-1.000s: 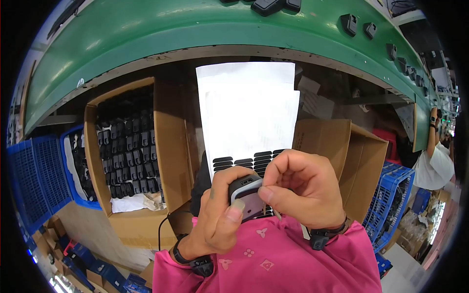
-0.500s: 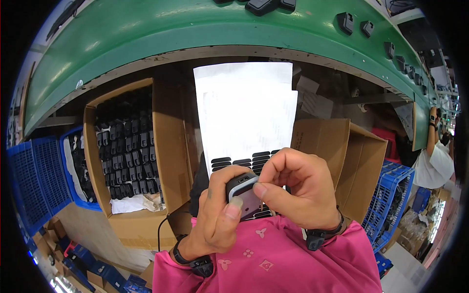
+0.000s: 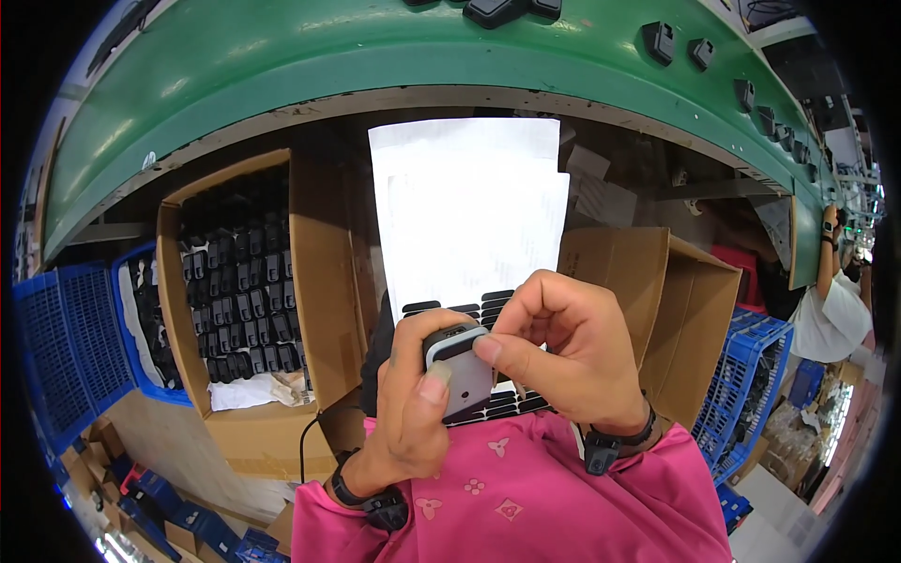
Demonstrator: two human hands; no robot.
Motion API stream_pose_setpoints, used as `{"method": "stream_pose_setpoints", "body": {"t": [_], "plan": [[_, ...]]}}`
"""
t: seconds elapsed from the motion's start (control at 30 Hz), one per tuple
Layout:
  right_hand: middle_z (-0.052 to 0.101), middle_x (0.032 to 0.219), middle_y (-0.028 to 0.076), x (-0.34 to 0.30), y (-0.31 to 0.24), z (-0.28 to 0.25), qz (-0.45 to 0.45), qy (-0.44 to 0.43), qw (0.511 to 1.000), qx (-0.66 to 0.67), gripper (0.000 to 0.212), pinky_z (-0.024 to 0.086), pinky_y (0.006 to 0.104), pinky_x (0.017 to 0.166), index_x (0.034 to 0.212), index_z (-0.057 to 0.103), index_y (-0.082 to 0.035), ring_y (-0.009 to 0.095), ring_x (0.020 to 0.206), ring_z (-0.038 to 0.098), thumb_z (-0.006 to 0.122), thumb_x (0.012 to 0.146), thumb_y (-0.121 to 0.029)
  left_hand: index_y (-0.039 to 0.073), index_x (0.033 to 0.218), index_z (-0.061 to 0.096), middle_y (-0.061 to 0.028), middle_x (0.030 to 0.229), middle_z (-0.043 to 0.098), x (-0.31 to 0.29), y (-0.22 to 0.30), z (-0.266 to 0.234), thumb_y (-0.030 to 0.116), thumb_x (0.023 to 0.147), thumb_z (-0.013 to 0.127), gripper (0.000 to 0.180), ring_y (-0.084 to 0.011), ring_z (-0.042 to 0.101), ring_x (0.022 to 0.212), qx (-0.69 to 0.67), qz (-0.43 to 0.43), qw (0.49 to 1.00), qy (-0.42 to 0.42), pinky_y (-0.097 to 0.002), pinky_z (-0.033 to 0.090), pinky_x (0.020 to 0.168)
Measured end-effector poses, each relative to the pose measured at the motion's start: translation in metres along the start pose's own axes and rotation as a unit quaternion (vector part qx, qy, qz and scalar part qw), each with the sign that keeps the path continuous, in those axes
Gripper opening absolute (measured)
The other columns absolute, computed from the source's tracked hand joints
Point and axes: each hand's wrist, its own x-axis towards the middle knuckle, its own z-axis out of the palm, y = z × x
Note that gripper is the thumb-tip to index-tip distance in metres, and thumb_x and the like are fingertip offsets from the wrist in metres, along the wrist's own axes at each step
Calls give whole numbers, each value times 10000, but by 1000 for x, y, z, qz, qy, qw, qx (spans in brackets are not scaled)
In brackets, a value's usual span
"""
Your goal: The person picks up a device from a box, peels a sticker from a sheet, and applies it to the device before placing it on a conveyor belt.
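Note:
My left hand [image 3: 413, 394] is wrapped round a small device [image 3: 472, 385] with a grey face and a dark casing, its thumb lying on the face. A port shows in the device's upper end. Across the top of the face lies a black strip [image 3: 454, 347]. My right hand [image 3: 568, 352] is closed, its thumb tip on the strip's right end and the fingers curled behind. White sheets [image 3: 474, 216] lie beneath my hands. Rows of rounded black strips [image 3: 420, 307] are on the lower part of the sheets, partly hidden by my hands.
On the left stands a cardboard box [image 3: 324, 281] with rows of small black devices, beside a blue crate [image 3: 80, 319]. To the right are an open cardboard box [image 3: 690, 319] and another blue crate [image 3: 746, 375]. Black parts lie on the green bench [image 3: 328, 75]. A person in white [image 3: 835, 319] is at far right.
The device has tilted so its grey face shows more, with the black strip now visible across its top. My right thumb has moved slightly up and left onto it.

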Motion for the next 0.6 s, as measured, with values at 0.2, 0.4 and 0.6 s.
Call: {"method": "stream_pose_setpoints", "body": {"t": [0.2, 0.4, 0.6], "plan": [[645, 792, 79, -4, 4, -2, -3, 38, 999, 25, 92, 506, 217, 621, 940, 598, 59, 98, 707, 629, 627, 864, 16, -7, 1168, 456, -96, 994, 558, 1, 0, 1, 478, 926, 336, 555, -134, 565, 833, -121, -76, 989, -24, -257, 469, 711], [670, 828, 113, -6, 2, -1, -138, 49, 971, -189, 122, 532, 242, 663, 941, 642, 64, 127, 749, 659, 649, 832, 11, -27, 1179, 447, -106, 975, 565, 5, 7, 4, 370, 899, 330, 499, -134, 560, 823, -195, -105, 975, 2, -263, 462, 718], [639, 797, 80, 5, 7, 13, -164, 17, 952, -259, 65, 491, 231, 597, 878, 623, 56, 122, 679, 615, 645, 828, 20, 7, 1169, 492, -105, 970, 594, -3, -5, -10, 358, 919, 439, 434, -158, 590, 818, -88, -23, 996, 4, -290, 480, 705]]}}
